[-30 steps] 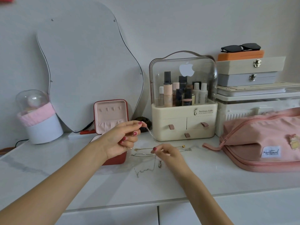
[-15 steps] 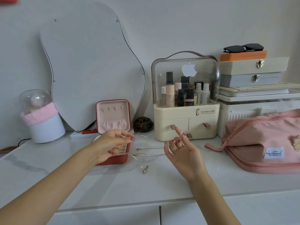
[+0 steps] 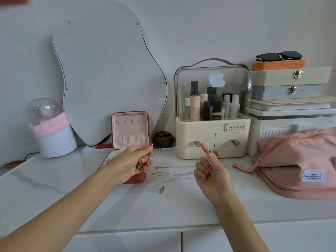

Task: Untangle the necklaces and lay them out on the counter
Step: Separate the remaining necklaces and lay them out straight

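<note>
At the far left of the white counter (image 3: 54, 190) stands a white pot with a pink ruffle and a clear dome (image 3: 51, 128), and behind it a wavy-edged mirror (image 3: 109, 73) leans on the wall. Just right of the pot, a red jewellery box (image 3: 130, 135) sits open, its pink-lined lid upright. The left hand (image 3: 134, 161) hovers in front of that box, its fingers curled, thumb and forefinger pinching one end of a thin silver chain (image 3: 171, 148), with a small dark-gold bunch of jewellery tucked in its palm. That chain runs taut to the right, above the counter, to the right hand (image 3: 211, 171), palm up, where it crosses the raised forefinger; the other fingers there are curled and catch the lower strands. Between the two hands, lower down, a gold necklace (image 3: 174, 167) with its clasp at the left end and another pale chain (image 3: 171, 174) stretch across, close together; whether they touch the counter cannot be told. Nearer the viewer a small silver pendant (image 3: 161, 189) lies on the surface. Behind the hands are a small dark round pot (image 3: 163, 139) and a cream cosmetics organiser (image 3: 212, 113) with a clear cover and bottles inside. At the far right are stacked boxes (image 3: 289, 82) topped by sunglasses (image 3: 280, 55), and a pink zip bag (image 3: 298, 160).
</note>
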